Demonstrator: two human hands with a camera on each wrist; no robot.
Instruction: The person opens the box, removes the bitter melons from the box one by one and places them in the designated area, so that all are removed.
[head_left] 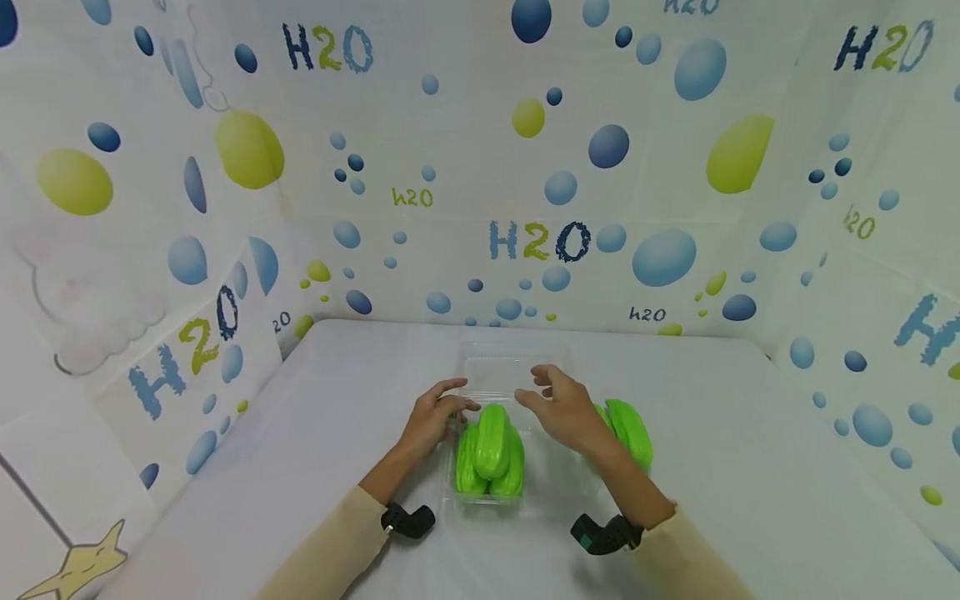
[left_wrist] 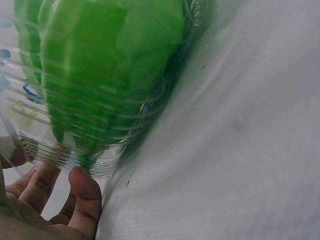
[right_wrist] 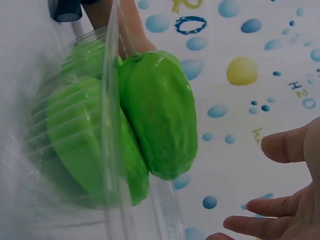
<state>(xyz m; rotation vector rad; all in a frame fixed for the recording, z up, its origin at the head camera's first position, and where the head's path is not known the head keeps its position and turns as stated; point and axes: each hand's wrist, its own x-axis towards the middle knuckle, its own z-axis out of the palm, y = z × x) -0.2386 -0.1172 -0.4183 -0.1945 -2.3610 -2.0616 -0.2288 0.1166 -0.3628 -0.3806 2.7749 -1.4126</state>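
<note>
A clear ribbed plastic container (head_left: pixel 486 500) stands on the white table, holding several bright green, oblong fruits or vegetables (head_left: pixel 468 467). One of these green pieces (right_wrist: pixel 160 115) lies on top of the others and rises above the rim. My left hand (head_left: pixel 431 421) is at the container's back left corner, fingers loosely bent. In the left wrist view, its fingertips (left_wrist: pixel 85 185) are right at the ribbed corner (left_wrist: pixel 60 157). Right of the stack, my right hand (head_left: pixel 562 408) hovers with thumb and fingers spread, nothing between them.
More green pieces (head_left: pixel 630 433) lie on the table to the right, partly behind my right forearm. A clear plastic lid (head_left: pixel 517 367) extends behind the container. Walls of printed cloth (head_left: pixel 465 133) enclose the table (head_left: pixel 360 375) at the back and sides.
</note>
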